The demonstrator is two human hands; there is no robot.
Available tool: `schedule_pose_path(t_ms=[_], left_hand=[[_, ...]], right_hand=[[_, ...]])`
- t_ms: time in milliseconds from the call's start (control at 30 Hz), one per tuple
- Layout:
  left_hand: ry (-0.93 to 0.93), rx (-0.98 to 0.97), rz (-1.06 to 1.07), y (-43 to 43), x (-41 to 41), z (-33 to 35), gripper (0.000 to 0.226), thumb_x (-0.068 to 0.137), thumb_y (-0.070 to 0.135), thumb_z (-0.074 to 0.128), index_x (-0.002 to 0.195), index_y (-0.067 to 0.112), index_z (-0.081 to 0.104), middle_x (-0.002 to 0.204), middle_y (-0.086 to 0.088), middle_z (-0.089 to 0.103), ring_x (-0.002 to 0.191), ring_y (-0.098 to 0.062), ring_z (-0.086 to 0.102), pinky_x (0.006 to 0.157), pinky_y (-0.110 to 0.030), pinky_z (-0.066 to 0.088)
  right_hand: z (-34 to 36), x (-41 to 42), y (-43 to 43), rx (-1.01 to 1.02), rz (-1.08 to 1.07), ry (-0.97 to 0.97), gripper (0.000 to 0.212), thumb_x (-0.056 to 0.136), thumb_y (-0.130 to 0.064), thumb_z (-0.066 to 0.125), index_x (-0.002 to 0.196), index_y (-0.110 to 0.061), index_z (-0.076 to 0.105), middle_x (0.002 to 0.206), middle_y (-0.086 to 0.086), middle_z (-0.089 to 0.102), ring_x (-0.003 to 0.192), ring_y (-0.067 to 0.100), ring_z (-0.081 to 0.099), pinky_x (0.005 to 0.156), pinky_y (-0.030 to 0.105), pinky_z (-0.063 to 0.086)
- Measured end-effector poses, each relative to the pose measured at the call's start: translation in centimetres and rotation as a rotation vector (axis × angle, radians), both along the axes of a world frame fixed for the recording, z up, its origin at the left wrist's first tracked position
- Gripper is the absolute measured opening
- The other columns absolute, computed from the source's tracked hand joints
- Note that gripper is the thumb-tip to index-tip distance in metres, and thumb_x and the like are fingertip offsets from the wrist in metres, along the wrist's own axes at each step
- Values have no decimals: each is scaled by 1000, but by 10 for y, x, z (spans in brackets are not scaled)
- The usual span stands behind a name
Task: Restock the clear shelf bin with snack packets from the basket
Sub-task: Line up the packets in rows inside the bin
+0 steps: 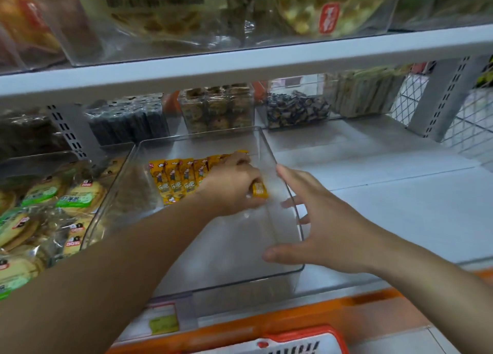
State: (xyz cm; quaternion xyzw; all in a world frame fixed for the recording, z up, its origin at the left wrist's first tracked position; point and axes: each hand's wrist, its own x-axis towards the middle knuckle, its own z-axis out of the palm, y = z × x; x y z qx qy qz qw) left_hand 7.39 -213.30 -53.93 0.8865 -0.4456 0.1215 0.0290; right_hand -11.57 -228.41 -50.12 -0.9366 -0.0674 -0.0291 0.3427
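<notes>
Clear plastic shelf bin (pixel 283 185) sits on the white shelf (pixel 400 209), near its front edge, w/ most of its floor bare. A row of yellow snack packets (pixel 173 180) stands side by side against the bin's back wall, from the back-left corner toward the middle. Left grip (pixel 232 187) is inside the bin at the right end of that row, fingers curled round one yellow packet (pixel 259 190). Only the packet's lower end pokes out on the right of the fist, and it's just beside the row's last packet. Can't tell if the held one touches the row. Right grip (pixel 320 220) is spread at the bin's right wall near the front-right corner, thumb on the inside and fingers over the rim. Left of the bin, a 2nd clear bin of green-labelled round biscuit packs (pixel 40 207). At the bottom edge, the orange rim of the basket (pixel 329 332) shows below the shelf's orange front strip (pixel 346 309).
</notes>
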Motion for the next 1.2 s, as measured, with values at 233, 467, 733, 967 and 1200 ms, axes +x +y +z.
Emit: schedule_pose_path(t_ms=[233,467,733,967,1200], left_hand=[[184,-286,83,-6,8,17,26,100,38,58,122,26,54,111,0,70,96,-21,63,76,-33,50],[1,-299,47,-5,13,14,22,102,29,54,119,19,65,116,-2,65,105,-27,58,83,-37,46],[-106,-226,56,-7,17,12,30,102,39,55,124,22,67,123,-2,63,112,-28,56,80,-37,51],[-96,-165,144,-6,23,13,39,98,29,64,137,24,61,128,-4,55,114,-29,54,81,-37,52],[118,-273,241,19,4,21,10,88,30,66,97,27,66,97,6,67,88,-19,62,71,-31,53]], right_hand=[[-3,-2,1,-12,24,-7,122,55,-81,69,145,-61,-12,144,-46,7,116,-14,46,91,26,52],[-5,-3,1,-23,18,7,117,58,-76,67,143,-64,-12,145,-46,7,114,-12,49,90,29,53],[-7,-2,0,-49,8,15,119,58,-74,69,144,-63,-13,145,-44,9,117,-7,50,89,32,54],[-5,-2,0,-85,3,24,119,57,-73,69,142,-63,-14,148,-41,9,118,-6,50,90,31,54],[-3,-3,2,-175,-21,14,120,59,-73,68,143,-59,-16,153,-32,11,124,8,52,93,37,52]])
